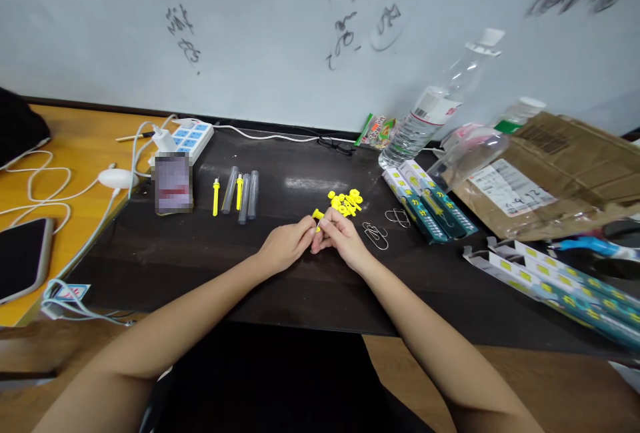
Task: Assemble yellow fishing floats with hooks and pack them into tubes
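My left hand (286, 245) and my right hand (341, 236) meet over the middle of the black desk mat (200, 266). Both are closed in a pinch on one small yellow plastic piece (318, 215) held between the fingertips. Just behind the hands lies a pile of several yellow plastic pieces (345, 201). To the left, a row of grey tubes (245, 196) and two yellow-tipped sticks (216, 197) lies on the mat. Two metal paper clips (376, 234) rest right of my right hand.
A power strip (189, 139) with white cables sits at the back left, a phone (23, 256) on the wooden table at left. Plastic bottles (430, 113), green packaged boxes (427, 201), a cardboard parcel (550, 173) and long packages (555, 283) crowd the right side.
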Tool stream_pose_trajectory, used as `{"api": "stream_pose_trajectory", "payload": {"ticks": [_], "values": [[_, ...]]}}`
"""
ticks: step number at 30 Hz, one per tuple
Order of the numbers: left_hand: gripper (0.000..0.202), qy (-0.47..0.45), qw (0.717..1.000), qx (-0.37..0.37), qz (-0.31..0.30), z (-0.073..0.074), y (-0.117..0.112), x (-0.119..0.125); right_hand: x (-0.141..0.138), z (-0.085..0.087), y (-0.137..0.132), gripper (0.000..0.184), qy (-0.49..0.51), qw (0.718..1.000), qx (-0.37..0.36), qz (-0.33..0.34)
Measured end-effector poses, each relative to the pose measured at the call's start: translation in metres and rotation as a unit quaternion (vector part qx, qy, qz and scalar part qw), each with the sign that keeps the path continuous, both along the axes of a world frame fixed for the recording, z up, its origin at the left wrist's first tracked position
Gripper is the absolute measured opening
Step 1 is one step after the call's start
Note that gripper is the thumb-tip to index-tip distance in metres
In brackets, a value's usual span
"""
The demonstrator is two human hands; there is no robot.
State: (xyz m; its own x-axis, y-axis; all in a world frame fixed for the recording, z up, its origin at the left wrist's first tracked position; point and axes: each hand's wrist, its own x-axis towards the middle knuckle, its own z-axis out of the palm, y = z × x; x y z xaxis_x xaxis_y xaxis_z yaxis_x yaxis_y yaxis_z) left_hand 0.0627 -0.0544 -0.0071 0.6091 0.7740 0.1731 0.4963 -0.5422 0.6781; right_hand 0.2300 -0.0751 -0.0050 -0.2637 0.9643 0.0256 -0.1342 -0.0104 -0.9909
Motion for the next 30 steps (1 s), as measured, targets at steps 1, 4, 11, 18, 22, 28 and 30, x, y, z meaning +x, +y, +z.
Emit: {"api": "stream_pose_trajectory", "payload": {"ticks": [1,4,11,18,22,28,30], "values": [[0.021,-0.017,1.000,-0.006,-0.001,0.000,0.000,0.000,0.000,0.000,0.000,0.033,0.002,1.000,0.003,-0.003],[0.020,-0.083,0.996,-0.035,-0.005,-0.001,0.002,0.001,-0.001,-0.001,0.000,0.032,0.011,1.000,0.011,-0.011],[0.025,-0.277,0.937,-0.214,-0.016,0.001,0.015,0.001,0.003,-0.001,0.003,0.031,0.024,0.998,0.007,-0.065],[0.025,-0.408,0.869,-0.279,-0.009,0.007,0.024,-0.003,0.008,0.005,0.005,0.032,0.031,0.994,0.001,-0.105],[0.023,-0.368,0.892,-0.264,-0.002,0.009,0.020,-0.004,0.007,0.004,0.005,0.033,0.012,0.996,-0.009,-0.086],[0.022,-0.182,0.979,-0.095,-0.014,0.007,0.010,-0.007,0.005,0.003,0.002,0.033,0.014,1.000,0.000,-0.023],[0.022,-0.152,0.986,-0.057,-0.029,0.008,0.009,-0.007,0.004,0.003,0.001,0.033,0.019,1.000,-0.001,-0.015]]}}
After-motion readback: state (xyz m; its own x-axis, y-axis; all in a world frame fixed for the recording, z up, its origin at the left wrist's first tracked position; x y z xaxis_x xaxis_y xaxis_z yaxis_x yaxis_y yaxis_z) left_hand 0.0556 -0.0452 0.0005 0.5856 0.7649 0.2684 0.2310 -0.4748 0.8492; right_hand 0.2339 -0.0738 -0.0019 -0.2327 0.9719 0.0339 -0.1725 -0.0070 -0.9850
